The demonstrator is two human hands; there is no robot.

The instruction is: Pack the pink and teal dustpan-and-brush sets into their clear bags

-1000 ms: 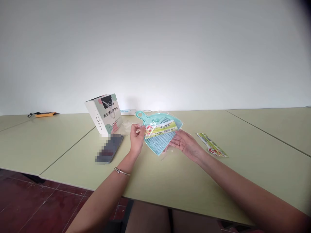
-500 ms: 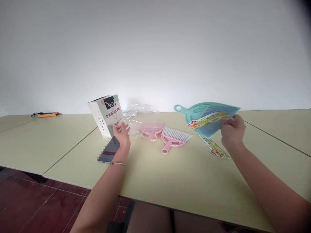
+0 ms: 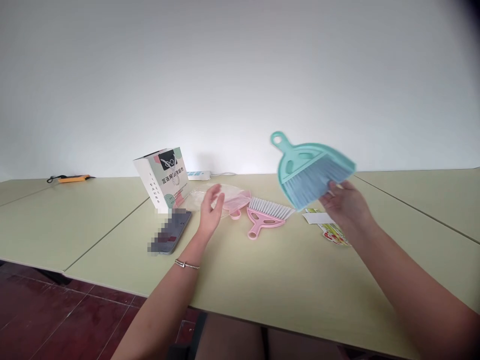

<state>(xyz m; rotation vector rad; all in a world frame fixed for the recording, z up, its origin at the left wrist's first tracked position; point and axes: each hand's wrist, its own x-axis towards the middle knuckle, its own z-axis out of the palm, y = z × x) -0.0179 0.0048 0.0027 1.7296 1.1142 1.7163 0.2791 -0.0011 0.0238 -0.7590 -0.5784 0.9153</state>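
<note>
My right hand [image 3: 347,202] grips a teal dustpan [image 3: 317,148] by its lower right edge, raised over the table. Nested in it is a teal brush with blue bristles [image 3: 307,184]. Fingers apart, my left hand [image 3: 211,210] hovers in front of a crumpled clear plastic bag [image 3: 197,196] and holds nothing that I can see. A pink dustpan [image 3: 237,201] lies partly under the bag. Beside it rests a pink brush [image 3: 264,218] with white bristles. Printed cardboard labels [image 3: 333,235] lie below my right hand, one showing its white back.
On the left stands a white paper bag [image 3: 152,185] with printed lettering. A phone [image 3: 176,232] lies in front of it. Near the wall are a white power strip [image 3: 198,175] and, far left, an orange object with a black strap [image 3: 74,178].
The teal dustpan and brush have been raised and tilted upright. A label has left my right hand and dropped onto the other one. My left hand has moved right, off the plastic bag.
</note>
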